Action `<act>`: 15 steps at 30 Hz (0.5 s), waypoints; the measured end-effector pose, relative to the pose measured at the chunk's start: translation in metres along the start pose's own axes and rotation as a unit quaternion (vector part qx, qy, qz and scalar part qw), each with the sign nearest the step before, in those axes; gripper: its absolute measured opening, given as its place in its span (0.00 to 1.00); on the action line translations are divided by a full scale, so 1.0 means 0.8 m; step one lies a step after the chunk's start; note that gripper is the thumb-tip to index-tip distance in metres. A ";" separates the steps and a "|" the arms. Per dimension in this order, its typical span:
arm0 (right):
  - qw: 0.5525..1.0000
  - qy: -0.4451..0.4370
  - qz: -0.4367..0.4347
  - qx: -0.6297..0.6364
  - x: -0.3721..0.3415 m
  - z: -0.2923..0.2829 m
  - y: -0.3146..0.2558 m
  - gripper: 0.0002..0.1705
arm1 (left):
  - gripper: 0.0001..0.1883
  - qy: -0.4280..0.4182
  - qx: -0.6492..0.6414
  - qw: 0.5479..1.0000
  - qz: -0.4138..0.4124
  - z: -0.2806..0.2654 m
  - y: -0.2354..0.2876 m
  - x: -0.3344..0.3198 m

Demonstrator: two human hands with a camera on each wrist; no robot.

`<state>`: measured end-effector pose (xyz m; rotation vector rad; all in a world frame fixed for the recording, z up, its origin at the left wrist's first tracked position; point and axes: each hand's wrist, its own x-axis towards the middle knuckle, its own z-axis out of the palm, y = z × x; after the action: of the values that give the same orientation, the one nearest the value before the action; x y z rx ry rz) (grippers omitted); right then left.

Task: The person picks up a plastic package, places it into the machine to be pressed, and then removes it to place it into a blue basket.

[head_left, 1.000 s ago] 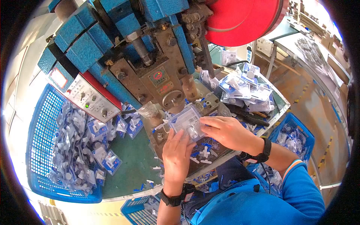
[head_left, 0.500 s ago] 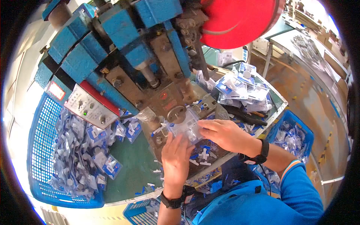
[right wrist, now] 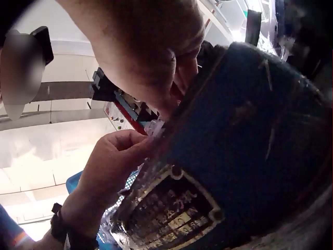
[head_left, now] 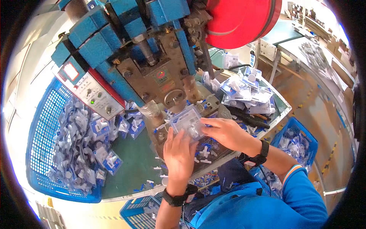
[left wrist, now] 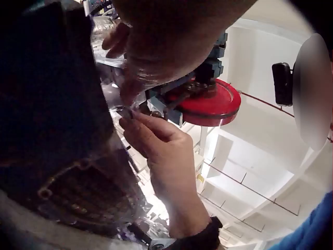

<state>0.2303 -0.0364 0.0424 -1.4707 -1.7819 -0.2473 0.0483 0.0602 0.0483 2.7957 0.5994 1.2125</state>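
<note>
A clear blister pack [head_left: 186, 120] with a barcode-printed card lies flat at the press bed, just below the round-ended ram [head_left: 175, 100] of a blue press [head_left: 126, 17]. My left hand [head_left: 178, 155] holds the pack's near left edge, fingers over its top. At the right edge, my right hand [head_left: 227, 133] pinches it between thumb and fingers. The right wrist view shows the left hand [right wrist: 112, 161] pinching the clear plastic. From the left wrist, the right hand [left wrist: 166, 148] appears with thumb and fingertips together; the pack is mostly hidden there.
Small white and blue plastic pieces [head_left: 206, 151] litter the bed's front. A blue basket [head_left: 36, 156] full of packs stands left, beneath a control box [head_left: 91, 95]. More packs [head_left: 248, 91] are piled right of the press. Another filled basket [head_left: 314, 143] sits lower right. Above is a red flywheel [head_left: 238, 23].
Half a second ago the press ram was down over the pack and the flywheel blurred; now the ram is raised again. Both hands keep nearly the same place on the pack.
</note>
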 end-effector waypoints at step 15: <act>0.962 0.099 0.021 0.253 -0.032 -0.023 -0.094 0.26 | 0.07 0.159 -0.143 0.972 -0.095 -0.044 0.045 -0.105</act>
<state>0.1714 -0.0892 0.0617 -1.0737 -1.5060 0.0808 -0.0172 -0.0074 0.0209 2.2718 0.6319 1.5744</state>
